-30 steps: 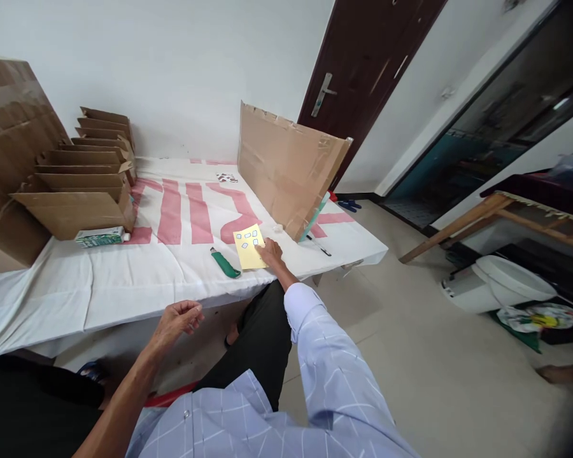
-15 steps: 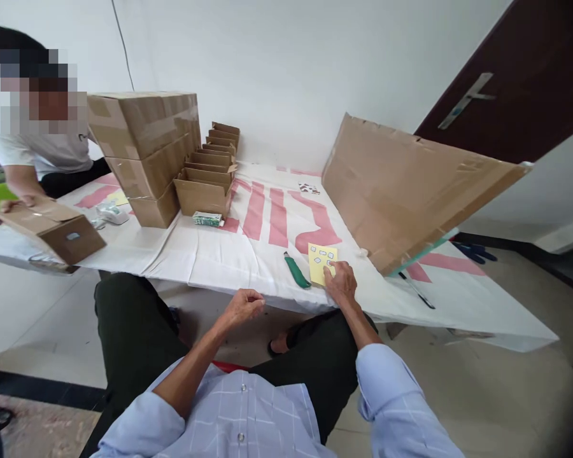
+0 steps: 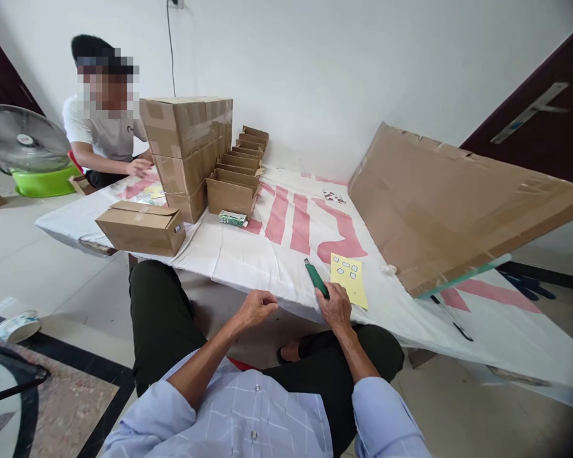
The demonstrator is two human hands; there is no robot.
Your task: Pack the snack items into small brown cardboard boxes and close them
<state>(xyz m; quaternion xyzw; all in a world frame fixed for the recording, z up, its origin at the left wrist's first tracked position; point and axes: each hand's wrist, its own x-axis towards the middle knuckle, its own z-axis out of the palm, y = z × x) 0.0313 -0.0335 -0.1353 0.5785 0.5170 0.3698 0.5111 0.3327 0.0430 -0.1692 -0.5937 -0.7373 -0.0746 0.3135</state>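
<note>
My right hand (image 3: pixel 335 306) is closed round the rear end of a green utility knife (image 3: pixel 316 278) at the table's front edge. The knife's tip points away from me and to the left. Just right of it lies a yellow sheet (image 3: pixel 349 280) carrying several small outlined labels. My left hand (image 3: pixel 258 310) is held in front of the table edge, fingers curled and thumb pressed against them. Whether something small is pinched there is hidden. A closed cardboard box (image 3: pixel 143 228) rests on the table further to the left.
Stacked cardboard boxes (image 3: pixel 186 130) and a row of open cartons (image 3: pixel 230 194) stand at the back left. A small green-and-white box (image 3: pixel 232 219) lies before them. A large cardboard panel (image 3: pixel 463 210) leans at the right, near a dark pen-like stick (image 3: pixel 453 320). A co-worker (image 3: pixel 106 137) sits far left.
My right hand has gone from the yellow sheet to the green knife and taken hold of it. The co-worker has let go of the cardboard box, which now rests on the table. My view has turned left.
</note>
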